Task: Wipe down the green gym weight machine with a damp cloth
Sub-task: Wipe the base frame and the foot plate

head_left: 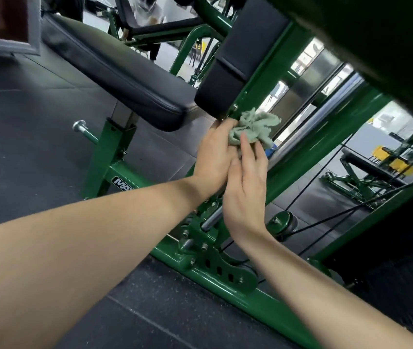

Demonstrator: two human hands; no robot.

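Gym floor (36, 137): dark rubber tiles, seams visible, running under all equipment.

Green weight machine (258, 308): painted steel frame, base rail crossing lower centre, slanted upright (271, 71) rising toward top right; bolted bracket with slots low on the rail; white logo plate, partly hidden by forearm.

Black seat pad (114, 71): long, tilted, mounted on a green post.

Black back pad (240, 54): fixed to the slanted upright, just above the cloth.

Chrome guide rod (311, 124): parallel to the upright, behind the hands.

Black cable (326, 217) and small pulley (284, 222): right of the hands, near the base.

Cloth (253, 128): pale green, crumpled, pressed against the slanted upright directly beneath the back pad.

Left hand (215, 157): fingers curled round the cloth's lower left edge, grasping it.

Right hand (247, 182): fingers extended and relaxed, tips touching the cloth's underside; not clenched.

Background: further green machines (366, 177), a yellow object, bright floor beyond.
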